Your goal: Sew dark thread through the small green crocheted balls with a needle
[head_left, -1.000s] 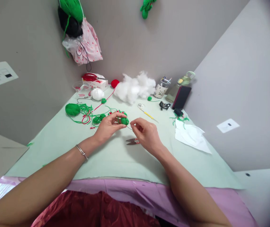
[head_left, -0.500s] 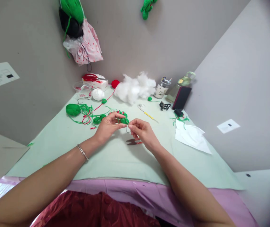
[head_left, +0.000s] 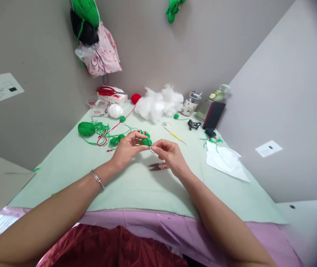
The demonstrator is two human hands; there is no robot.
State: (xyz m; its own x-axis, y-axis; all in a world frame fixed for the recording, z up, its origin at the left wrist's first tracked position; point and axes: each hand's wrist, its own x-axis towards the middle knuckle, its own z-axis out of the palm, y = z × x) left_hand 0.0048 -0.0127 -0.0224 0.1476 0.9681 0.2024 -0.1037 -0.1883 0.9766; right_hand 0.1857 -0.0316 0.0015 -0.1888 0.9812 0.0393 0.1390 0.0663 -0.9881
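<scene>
While the left hand [head_left: 125, 150] pinches a small green crochet piece [head_left: 146, 141] above the table [head_left: 136, 185], the right hand [head_left: 169, 154] closes thumb and finger on a thin strand at its near side; whether a needle is there, I cannot tell. Judged: piece shaped, sewing unfinished. Snips [head_left: 158, 166] lie just under the piece. Beyond it, stuffing [head_left: 158, 104]; right of that, a cup [head_left: 189, 105] holding pens. Far left of the piece, a clear bowl [head_left: 94, 104], contents unclear.
</scene>
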